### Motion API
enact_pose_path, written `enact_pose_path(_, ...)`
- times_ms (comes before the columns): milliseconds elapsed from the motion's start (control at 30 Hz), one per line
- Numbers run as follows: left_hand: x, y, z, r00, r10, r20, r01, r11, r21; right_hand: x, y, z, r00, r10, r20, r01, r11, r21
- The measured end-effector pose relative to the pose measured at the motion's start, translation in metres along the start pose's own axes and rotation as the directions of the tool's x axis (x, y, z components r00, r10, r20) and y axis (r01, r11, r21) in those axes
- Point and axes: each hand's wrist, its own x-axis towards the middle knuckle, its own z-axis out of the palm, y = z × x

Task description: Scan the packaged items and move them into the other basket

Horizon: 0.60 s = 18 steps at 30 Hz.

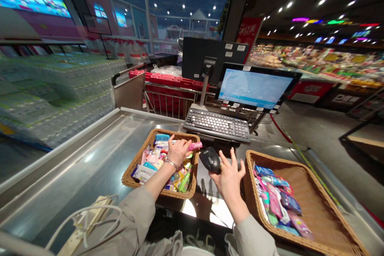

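Note:
My left hand (pixel 179 151), with a bracelet at the wrist, is above the left wicker basket (pixel 126 176). Its fingers are closed on a small pink tube (pixel 195 146), whose end sticks out to the right towards a black barcode scanner (pixel 210 160). The scanner is in my right hand (pixel 226 176), between thumb and fingers, while other fingers stay raised and spread. Its handle is mostly hidden. Many small packaged items (pixel 150 164) fill the left basket, including blue packs and a green one.
A second wicker basket (pixel 324 208) at right holds several packaged items (pixel 277 204) along its left side. Behind the metal counter (pixel 105 144) are a keyboard (pixel 217 122), a lit monitor (pixel 253 88) and a cart (pixel 168 100). A power strip (pixel 87 224) with cables lies at left.

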Motion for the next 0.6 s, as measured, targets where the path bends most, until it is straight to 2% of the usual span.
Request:
enact_pose_path(233, 0.0025, 0.0024, -0.0002, 1.000, 0.001, 0.011, -0.001, 1.000, 0.018, 0.0012, 0.0003, 0.0000, 1.000, 0.010, -0.009, -0.009, 1.000, 0.019)
enact_pose_path(600, 0.0056, 0.0030, 0.0036, 1.000, 0.007, -0.010, -0.007, 1.000, -0.007, 0.0010, 0.0021, -0.0012, 0.999, 0.003, 0.042, -0.004, 1.000, 0.011)
